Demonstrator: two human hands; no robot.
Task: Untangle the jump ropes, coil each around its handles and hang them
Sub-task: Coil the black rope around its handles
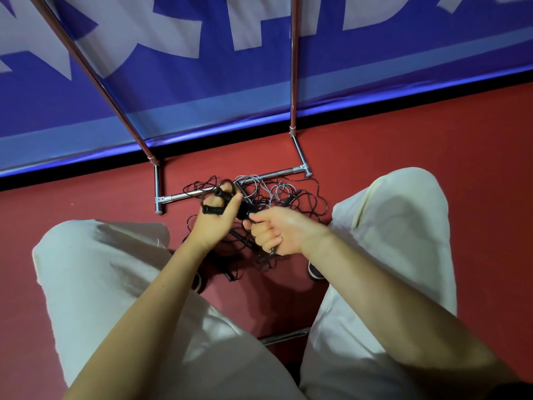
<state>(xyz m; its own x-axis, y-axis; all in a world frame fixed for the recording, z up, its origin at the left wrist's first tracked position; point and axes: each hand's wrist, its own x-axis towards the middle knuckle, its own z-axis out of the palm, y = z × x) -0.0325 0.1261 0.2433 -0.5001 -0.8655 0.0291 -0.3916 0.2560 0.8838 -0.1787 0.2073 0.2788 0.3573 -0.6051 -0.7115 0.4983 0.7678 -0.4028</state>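
A tangle of thin black and grey jump ropes (277, 194) lies on the red floor between my knees. My left hand (215, 223) grips a pair of black handles (213, 209), held side by side above the pile. My right hand (275, 229) is curled round a black cord (245, 215) right next to the handles, its thumb and forefinger pinching the cord. More black rope and a loose handle (230, 274) lie under my forearms.
A chrome rack stands over the pile: its base bar (184, 194) runs across the floor and two uprights (293, 82) rise toward a blue and white banner (202, 67). My knees in white trousers (115, 272) flank the ropes.
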